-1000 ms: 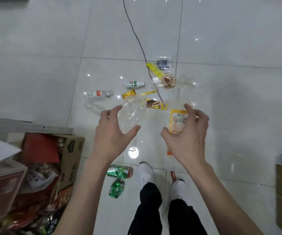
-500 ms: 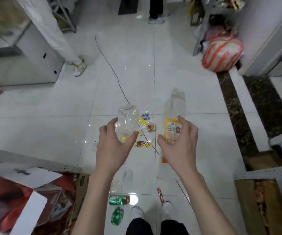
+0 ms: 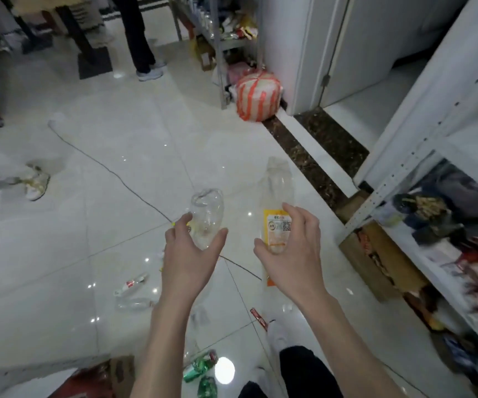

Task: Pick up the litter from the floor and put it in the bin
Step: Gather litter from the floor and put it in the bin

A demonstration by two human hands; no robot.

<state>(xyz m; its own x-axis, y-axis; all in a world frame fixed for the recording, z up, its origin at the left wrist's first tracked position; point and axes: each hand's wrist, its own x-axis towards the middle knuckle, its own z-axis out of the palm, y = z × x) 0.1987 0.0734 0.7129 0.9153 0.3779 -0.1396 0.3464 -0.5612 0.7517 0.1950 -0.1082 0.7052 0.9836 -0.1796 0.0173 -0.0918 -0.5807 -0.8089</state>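
My left hand grips a crumpled clear plastic bottle, held up above the floor. My right hand grips a taller clear bottle with a yellow label. On the white tiles below lie a small bottle with a red label, a clear crushed bottle, a red wrapper and crushed green cans. No bin shows clearly in the head view.
A thin dark cable runs across the floor. A white metal shelf rack with packed goods stands at right, a cardboard box under it. An orange-striped bundle sits by the wall. Two other people's legs stand at left and far back.
My view has lifted from the floor litter and swung right, toward the room and the shelf rack. Both hands still hold their bottles, raised higher in front of me.
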